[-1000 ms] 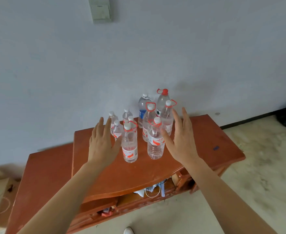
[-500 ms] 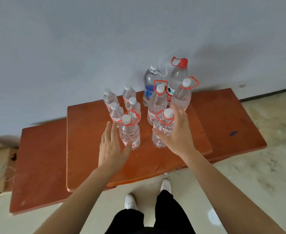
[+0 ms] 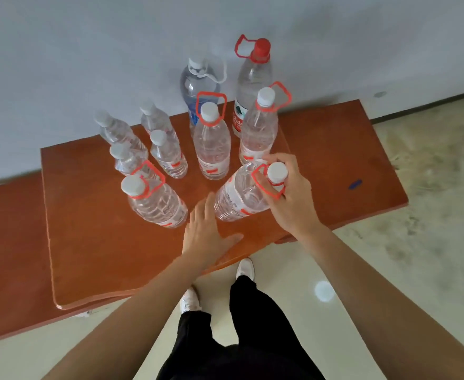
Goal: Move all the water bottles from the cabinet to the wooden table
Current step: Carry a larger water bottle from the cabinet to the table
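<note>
Under right hand (image 3: 288,198), bottle (image 3: 242,196) neck.

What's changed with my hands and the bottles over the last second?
The right hand has closed around the neck of the front right bottle, which now tips toward you. The left hand moved right, open, beside that bottle's base. The other bottles, including the front left bottle, stand as before.

The reddish-brown wooden surface (image 3: 93,242) carries ten clear water bottles (image 3: 211,144), all standing beyond the hands (image 3: 294,198), the two tallest farthest from them by the wall. A small blue mark (image 3: 355,184) lies on it right of the hands.
</note>
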{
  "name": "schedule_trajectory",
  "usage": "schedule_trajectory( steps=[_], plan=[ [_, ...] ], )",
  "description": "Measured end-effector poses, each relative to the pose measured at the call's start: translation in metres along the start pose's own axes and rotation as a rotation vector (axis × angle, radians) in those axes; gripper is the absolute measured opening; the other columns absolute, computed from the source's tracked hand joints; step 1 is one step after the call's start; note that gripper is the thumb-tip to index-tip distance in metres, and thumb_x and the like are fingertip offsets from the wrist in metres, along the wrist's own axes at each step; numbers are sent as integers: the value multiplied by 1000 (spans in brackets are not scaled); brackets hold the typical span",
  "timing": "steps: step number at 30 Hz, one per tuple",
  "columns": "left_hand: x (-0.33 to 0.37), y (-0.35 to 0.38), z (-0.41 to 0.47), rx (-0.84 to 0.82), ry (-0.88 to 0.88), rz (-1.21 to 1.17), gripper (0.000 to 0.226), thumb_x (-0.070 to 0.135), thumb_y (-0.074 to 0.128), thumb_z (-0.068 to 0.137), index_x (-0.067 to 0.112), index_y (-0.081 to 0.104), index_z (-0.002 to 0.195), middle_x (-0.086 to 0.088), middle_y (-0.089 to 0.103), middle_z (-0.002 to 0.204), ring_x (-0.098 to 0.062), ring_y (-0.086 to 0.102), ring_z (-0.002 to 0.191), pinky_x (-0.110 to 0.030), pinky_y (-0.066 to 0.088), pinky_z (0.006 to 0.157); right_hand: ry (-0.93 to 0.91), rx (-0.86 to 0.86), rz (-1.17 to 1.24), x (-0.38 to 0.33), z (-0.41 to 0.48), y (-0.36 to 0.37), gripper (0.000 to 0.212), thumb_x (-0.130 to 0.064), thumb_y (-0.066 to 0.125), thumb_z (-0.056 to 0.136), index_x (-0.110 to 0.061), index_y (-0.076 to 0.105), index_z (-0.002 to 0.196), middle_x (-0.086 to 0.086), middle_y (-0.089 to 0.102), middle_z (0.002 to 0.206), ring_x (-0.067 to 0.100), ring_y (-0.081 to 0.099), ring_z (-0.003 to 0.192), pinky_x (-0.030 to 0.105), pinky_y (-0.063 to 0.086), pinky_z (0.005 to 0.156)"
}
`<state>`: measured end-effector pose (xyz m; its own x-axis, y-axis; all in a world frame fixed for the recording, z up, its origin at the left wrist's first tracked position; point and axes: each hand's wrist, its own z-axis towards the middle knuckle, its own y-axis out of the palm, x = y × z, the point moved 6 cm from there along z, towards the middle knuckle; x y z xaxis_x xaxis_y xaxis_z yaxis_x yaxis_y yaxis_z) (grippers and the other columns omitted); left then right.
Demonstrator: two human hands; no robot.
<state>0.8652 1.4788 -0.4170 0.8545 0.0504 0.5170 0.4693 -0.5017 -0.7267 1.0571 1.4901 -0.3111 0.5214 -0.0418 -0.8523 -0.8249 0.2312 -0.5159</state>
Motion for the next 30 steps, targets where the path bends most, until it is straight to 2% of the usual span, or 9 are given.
schedule_trajectory(
  steps=[3,5,8,12,16,19,22,26,30],
  plan=[
    [37,14,44,17,141,91,129,63,83,68,29,-1,159,2,9,168,-21,8,155,-51,17,124,109,49,71,23,-9,-28,36,-30,69,96,-18,50,124,-22,64,113,-7,65,104,10,52,81],
    [53,26,64,4,206,140,120,62,83,68,27,10,157,2,21,165,-21,19,153,-54,22,123,207,104,134,40,-11,-43,36,-28,71,95,-16,50,122,-20,65,114,-6,66,103,12,52,80],
    [71,43,82,46,233,171,99,63,74,68,31,28,149,4,43,150,-23,40,142,-53,36,115,349,156,216,79,-8,-69,36,-37,71,94,-20,52,119,-10,67,113,1,66,103,20,54,83],
    [75,59,81,-46,184,262,99,48,79,67,33,25,149,4,44,150,-29,39,141,-56,31,115,524,206,160,135,-7,-84,37,-39,72,95,-21,58,124,-18,63,103,-11,64,90,12,52,79],
    [49,71,64,-139,124,432,93,48,72,72,34,21,149,2,40,151,-32,39,138,-63,27,114,761,95,163,192,-25,-53,48,-56,70,78,-33,62,119,-11,63,120,16,64,118,48,54,101],
    [29,78,58,-151,94,526,90,50,69,76,34,19,150,0,38,152,-33,35,139,-64,22,115,834,-101,85,202,-35,-23,57,-45,69,90,-22,55,140,-8,57,132,22,52,134,36,42,108],
    [11,81,55,-121,90,526,98,57,71,73,36,17,152,-2,37,153,-32,33,142,-64,17,118,708,-281,-256,198,-32,-4,67,-39,59,101,-17,32,158,11,38,159,29,30,149,43,26,118],
    [-4,80,53,-126,78,556,119,64,77,70,40,-1,157,-8,20,164,-34,17,151,-66,5,119,243,-559,-573,158,-19,29,92,-26,66,95,-31,5,163,11,-6,171,36,-13,157,59,-5,124],
    [-15,78,50,-141,20,620,127,55,80,74,42,-18,153,-12,8,167,-40,6,154,-74,5,115,153,-862,-817,167,-39,69,121,-45,78,84,-39,-15,160,11,-20,169,46,-18,153,71,-7,119]
  ],
)
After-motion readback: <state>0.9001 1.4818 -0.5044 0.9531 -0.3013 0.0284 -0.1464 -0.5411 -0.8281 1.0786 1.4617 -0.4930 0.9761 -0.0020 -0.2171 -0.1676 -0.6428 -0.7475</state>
